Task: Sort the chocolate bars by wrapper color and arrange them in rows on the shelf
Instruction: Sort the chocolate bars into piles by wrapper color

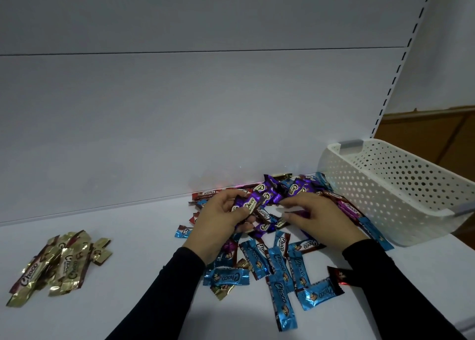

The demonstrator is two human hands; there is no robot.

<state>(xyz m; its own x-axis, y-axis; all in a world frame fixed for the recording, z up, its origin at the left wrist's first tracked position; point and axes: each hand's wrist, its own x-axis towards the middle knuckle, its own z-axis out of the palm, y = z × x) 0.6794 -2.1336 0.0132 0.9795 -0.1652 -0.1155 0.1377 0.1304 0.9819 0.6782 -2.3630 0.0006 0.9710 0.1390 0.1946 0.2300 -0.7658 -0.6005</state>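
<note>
A mixed heap of chocolate bars lies on the white shelf [128, 249]. Several purple bars [275, 193] pile near the back wall, several blue bars [280, 270] spread toward the front, and red bars [205, 193] poke out at the heap's edges. My left hand [218, 219] grips a purple bar [248, 203] above the heap, with more purple wrappers under its fingers. My right hand [316, 216] reaches into the heap, fingers curled over purple bars; whether it holds one is hidden. A separate group of gold bars [59, 265] lies at the left.
A white perforated plastic basket [393, 185] lies tipped at the right end of the shelf, against the heap. The shelf's back panel rises behind. A slotted upright [395, 70] runs up the right side. One red bar [339, 275] lies near my right sleeve.
</note>
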